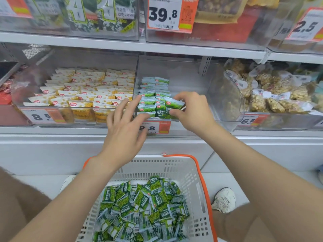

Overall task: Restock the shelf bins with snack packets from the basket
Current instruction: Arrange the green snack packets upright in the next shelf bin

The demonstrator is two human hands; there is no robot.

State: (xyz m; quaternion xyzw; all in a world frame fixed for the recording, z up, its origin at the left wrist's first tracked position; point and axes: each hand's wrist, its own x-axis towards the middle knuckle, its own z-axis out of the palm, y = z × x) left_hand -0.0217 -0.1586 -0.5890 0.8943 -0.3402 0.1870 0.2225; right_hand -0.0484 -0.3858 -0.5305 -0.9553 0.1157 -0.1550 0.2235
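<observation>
R hand point(194, 110) grip pinching green packet point(172, 106), seating it upright beside stack point(147, 100); L hand point(125, 126) grip wide, prob. bracing stack.

The basket point(192, 172) runs off the bottom edge; the left hand point(125, 130) covers part of the middle price tag point(162, 127).

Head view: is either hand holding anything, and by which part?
The right hand pinches a green packet by its right edge. The left hand holds nothing.
</observation>
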